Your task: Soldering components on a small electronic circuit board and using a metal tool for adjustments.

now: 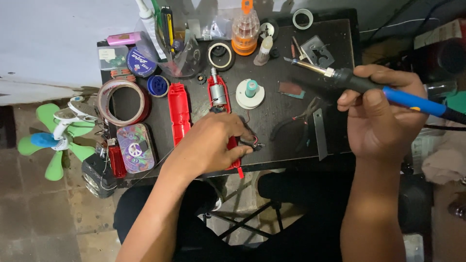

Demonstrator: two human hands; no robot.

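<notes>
Gripping a soldering iron (388,90) in the right hand (381,121).
Left hand (213,143) closed on the red casing (221,97) at the table's (291,131) near edge.

Open dark table (281,104) lies between the left hand (213,140) and the right hand (381,119), crossed only by pliers (296,127) and a metal strip (319,127). The back edge is crowded: screwdriver set (245,29), tape rolls (221,55), plastic cup (179,51).

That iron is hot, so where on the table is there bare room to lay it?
Bare top lies between the white spool and the pliers, below the iron. The back edge and left side around the tape roll are crowded.
</notes>
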